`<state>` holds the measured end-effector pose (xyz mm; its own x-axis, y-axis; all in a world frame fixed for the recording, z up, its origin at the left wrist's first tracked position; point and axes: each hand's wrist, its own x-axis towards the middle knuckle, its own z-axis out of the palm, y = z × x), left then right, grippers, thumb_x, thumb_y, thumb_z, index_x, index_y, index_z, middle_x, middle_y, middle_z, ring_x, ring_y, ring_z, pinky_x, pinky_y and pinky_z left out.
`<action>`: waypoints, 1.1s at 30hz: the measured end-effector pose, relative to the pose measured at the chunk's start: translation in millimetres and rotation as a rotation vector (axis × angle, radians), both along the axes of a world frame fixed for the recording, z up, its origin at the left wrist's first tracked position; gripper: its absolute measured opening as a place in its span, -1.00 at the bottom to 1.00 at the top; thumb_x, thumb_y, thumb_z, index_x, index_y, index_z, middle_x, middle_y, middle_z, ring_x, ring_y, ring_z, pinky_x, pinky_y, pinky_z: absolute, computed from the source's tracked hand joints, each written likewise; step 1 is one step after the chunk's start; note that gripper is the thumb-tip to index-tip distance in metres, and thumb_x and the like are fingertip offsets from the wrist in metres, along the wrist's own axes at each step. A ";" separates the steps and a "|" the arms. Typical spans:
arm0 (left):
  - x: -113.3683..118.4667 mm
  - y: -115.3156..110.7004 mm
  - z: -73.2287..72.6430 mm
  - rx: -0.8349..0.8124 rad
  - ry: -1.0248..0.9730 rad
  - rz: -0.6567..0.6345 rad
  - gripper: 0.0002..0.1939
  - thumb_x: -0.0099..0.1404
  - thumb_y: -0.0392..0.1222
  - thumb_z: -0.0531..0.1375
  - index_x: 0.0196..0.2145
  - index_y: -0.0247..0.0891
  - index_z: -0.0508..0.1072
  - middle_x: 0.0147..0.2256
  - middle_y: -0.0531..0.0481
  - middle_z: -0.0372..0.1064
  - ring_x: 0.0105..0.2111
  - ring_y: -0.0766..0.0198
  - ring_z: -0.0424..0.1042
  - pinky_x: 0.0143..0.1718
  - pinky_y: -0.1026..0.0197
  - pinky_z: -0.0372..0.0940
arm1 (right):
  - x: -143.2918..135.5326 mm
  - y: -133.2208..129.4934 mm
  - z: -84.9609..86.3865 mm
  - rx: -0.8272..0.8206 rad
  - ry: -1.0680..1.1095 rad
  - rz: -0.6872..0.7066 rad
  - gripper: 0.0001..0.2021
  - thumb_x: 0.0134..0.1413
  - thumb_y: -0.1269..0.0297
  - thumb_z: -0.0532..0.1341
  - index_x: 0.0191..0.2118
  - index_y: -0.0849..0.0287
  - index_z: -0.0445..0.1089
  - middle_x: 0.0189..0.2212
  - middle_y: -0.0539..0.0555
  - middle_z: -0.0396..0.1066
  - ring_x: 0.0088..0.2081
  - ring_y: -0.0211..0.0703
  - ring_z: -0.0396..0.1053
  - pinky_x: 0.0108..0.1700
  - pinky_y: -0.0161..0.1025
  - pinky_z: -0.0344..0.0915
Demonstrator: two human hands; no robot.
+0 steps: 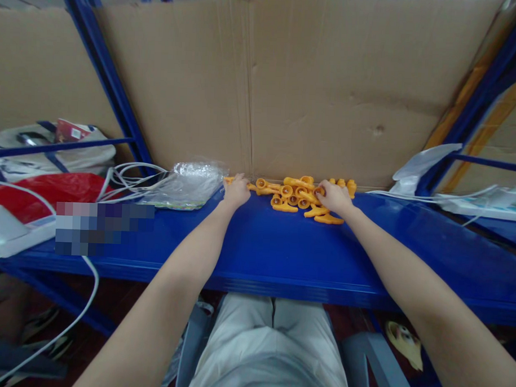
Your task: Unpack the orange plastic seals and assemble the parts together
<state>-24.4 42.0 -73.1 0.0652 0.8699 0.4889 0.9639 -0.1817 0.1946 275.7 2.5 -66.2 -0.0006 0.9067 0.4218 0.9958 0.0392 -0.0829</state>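
Head view: orange plastic parts lie heaped just right of frame centre, the cardboard panel behind probably preventing roll-off; left hand and right hand touch opposite ends, whether pinching parts cannot be told

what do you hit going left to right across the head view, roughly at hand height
red material, clear plastic packet, left hand, orange pieces between the hands, right hand, crumpled white sheet
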 end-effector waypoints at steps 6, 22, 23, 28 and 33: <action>15.1 -8.7 11.0 0.150 -0.030 -0.097 -0.57 0.31 -0.41 0.00 -0.04 -0.16 0.58 0.30 -0.15 0.31 0.34 0.04 0.23 0.35 -0.28 0.06 | 4.1 2.4 2.2 0.025 0.076 -0.005 -0.75 0.25 0.28 0.10 -0.02 0.12 0.42 -0.14 0.22 0.57 0.00 0.17 0.46 0.05 0.06 0.21; 20.1 -13.0 13.7 0.255 0.006 -0.219 -0.59 0.29 -0.43 0.04 -0.03 -0.19 0.54 0.25 -0.18 0.36 0.28 0.02 0.29 0.32 -0.17 0.03 | 21.2 29.8 12.1 0.173 0.976 0.310 -0.86 0.08 0.38 0.28 -0.38 0.12 0.27 -0.45 -0.04 0.40 -0.46 -0.27 0.38 -0.25 -0.17 0.46; 20.1 -13.6 14.2 0.255 0.011 -0.225 -0.59 0.29 -0.43 0.03 -0.02 -0.20 0.53 0.25 -0.19 0.36 0.28 0.03 0.29 0.32 -0.16 0.03 | 21.8 29.5 14.5 0.178 1.012 0.323 -0.84 0.07 0.38 0.30 -0.39 0.12 0.27 -0.47 -0.05 0.39 -0.49 -0.28 0.37 -0.28 -0.18 0.46; 22.4 -15.8 15.2 0.298 0.018 -0.287 -0.57 0.28 -0.43 0.02 0.01 -0.21 0.50 0.24 -0.19 0.38 0.27 0.03 0.31 0.34 -0.20 0.03 | 24.5 26.5 27.1 0.222 1.063 0.327 -0.84 0.06 0.39 0.31 -0.40 0.13 0.29 -0.52 -0.03 0.36 -0.54 -0.26 0.36 -0.38 -0.19 0.47; 26.2 -15.6 14.3 0.347 0.024 -0.371 -0.49 0.32 -0.40 0.00 0.18 -0.24 0.40 0.25 -0.19 0.37 0.30 0.08 0.28 0.40 -0.17 -0.01 | 25.1 24.3 40.7 0.311 1.069 0.329 -0.94 0.14 0.35 0.25 -0.32 0.13 0.34 -0.46 0.01 0.41 -0.49 -0.21 0.40 -0.37 -0.15 0.46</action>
